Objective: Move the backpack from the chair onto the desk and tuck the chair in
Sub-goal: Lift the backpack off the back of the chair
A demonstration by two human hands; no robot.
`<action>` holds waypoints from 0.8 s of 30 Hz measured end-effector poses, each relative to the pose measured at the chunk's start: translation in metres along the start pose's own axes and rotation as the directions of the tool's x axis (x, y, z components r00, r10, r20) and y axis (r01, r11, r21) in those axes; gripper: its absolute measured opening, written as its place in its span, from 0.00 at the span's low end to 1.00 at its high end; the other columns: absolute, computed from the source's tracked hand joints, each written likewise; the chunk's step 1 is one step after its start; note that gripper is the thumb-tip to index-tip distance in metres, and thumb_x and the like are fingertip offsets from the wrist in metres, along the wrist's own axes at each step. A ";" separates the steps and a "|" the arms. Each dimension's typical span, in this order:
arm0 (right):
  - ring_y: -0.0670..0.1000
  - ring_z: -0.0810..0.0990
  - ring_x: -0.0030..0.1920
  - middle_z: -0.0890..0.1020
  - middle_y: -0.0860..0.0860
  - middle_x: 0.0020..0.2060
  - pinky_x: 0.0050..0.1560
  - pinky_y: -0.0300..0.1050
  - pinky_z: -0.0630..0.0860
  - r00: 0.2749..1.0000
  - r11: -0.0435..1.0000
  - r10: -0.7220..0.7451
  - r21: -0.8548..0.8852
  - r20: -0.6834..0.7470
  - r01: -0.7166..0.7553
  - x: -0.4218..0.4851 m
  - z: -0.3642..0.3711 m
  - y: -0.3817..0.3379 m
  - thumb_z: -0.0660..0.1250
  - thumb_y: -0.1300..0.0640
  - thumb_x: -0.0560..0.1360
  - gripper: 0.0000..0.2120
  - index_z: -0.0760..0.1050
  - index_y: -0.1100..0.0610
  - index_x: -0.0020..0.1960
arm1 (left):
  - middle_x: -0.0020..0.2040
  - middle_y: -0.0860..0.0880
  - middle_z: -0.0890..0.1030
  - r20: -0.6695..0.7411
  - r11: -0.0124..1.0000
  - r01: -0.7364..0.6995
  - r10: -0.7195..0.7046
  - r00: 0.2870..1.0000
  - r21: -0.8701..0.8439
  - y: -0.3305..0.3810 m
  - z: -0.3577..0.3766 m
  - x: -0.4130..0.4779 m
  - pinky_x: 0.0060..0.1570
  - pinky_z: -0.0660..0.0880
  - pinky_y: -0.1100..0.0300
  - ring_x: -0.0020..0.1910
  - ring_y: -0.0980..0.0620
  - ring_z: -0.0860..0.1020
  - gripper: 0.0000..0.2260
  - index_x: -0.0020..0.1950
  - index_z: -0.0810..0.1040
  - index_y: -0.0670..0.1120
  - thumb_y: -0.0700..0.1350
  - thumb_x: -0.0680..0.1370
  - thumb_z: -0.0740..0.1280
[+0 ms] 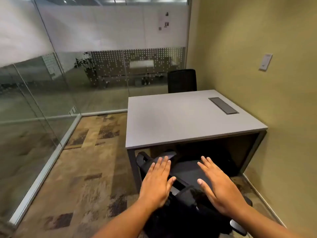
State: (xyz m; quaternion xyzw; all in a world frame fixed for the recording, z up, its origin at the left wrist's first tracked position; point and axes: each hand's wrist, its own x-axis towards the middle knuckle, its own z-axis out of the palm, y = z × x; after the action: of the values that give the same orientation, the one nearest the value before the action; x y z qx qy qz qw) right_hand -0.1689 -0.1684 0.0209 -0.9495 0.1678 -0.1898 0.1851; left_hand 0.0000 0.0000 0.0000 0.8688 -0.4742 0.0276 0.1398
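Glass wall on the left is pretty hard to see through, lots of glare and frosting, just a plant and some blurry furniture behind it. Patchy brown carpet runs along its foot.

Left hand is flat, fingers straight and together, palm down over the top of the black chair. Can't tell for sure if it's actually pressing on the chair or just hovering above it. It's not gripping anything.

The chair sits right at the near edge of the desk, seat pointing into the dark space underneath. Most of it is covered by the hands and forearms, and the lower part is cut off by the bottom of the frame, all black on black.

Can't make out the backpack anywhere, honestly. Not on the desk top, and whatever's on the chair is too dark to separate.

Right hand is the same deal, spread flat, holding nothing.

Desk has a dark panel set flush near the yellow wall. A second chair stands at the far side, only its back showing.
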 end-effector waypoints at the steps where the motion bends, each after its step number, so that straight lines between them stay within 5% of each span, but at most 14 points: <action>1: 0.37 0.42 0.75 0.51 0.41 0.76 0.73 0.33 0.41 0.998 0.999 -0.032 -0.020 0.053 0.034 -0.004 0.006 -0.002 0.46 0.33 0.77 0.32 0.56 0.48 0.77 | 0.80 0.52 0.45 0.045 0.999 0.014 -0.012 0.999 -0.041 0.000 0.005 -0.003 0.75 0.38 0.58 0.77 0.56 0.40 0.29 0.80 0.47 0.49 0.61 0.81 0.44; 5: 0.42 0.46 0.77 0.52 0.45 0.77 0.74 0.36 0.42 0.974 0.987 -0.121 -0.079 0.189 0.138 -0.017 0.032 0.000 0.48 0.36 0.79 0.31 0.57 0.50 0.77 | 0.80 0.50 0.48 0.119 0.996 0.059 -0.051 0.992 -0.068 -0.006 0.032 -0.015 0.74 0.39 0.56 0.78 0.52 0.41 0.26 0.79 0.52 0.47 0.56 0.84 0.50; 12: 0.48 0.53 0.77 0.54 0.47 0.78 0.75 0.50 0.56 0.931 0.972 -0.131 -0.140 0.340 0.188 -0.038 0.059 -0.002 0.51 0.38 0.79 0.31 0.51 0.50 0.78 | 0.80 0.50 0.47 0.090 0.997 0.029 -0.023 0.996 -0.069 -0.011 0.056 -0.025 0.73 0.37 0.56 0.74 0.55 0.34 0.31 0.79 0.52 0.47 0.62 0.80 0.42; 24: 0.53 0.55 0.77 0.57 0.51 0.78 0.75 0.50 0.56 0.888 0.970 -0.123 -0.135 0.443 0.202 -0.019 0.051 -0.004 0.53 0.36 0.78 0.32 0.50 0.46 0.78 | 0.80 0.50 0.50 0.077 0.994 0.048 -0.040 0.996 -0.096 -0.007 0.057 -0.027 0.76 0.41 0.53 0.78 0.51 0.40 0.33 0.79 0.53 0.46 0.62 0.78 0.39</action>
State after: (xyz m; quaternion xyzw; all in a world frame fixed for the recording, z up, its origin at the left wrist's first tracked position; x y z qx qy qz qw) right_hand -0.1624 -0.1430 -0.0270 -0.9912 0.0587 0.0256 0.1157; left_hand -0.0139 0.0101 -0.0606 0.8716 -0.4606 -0.0311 0.1647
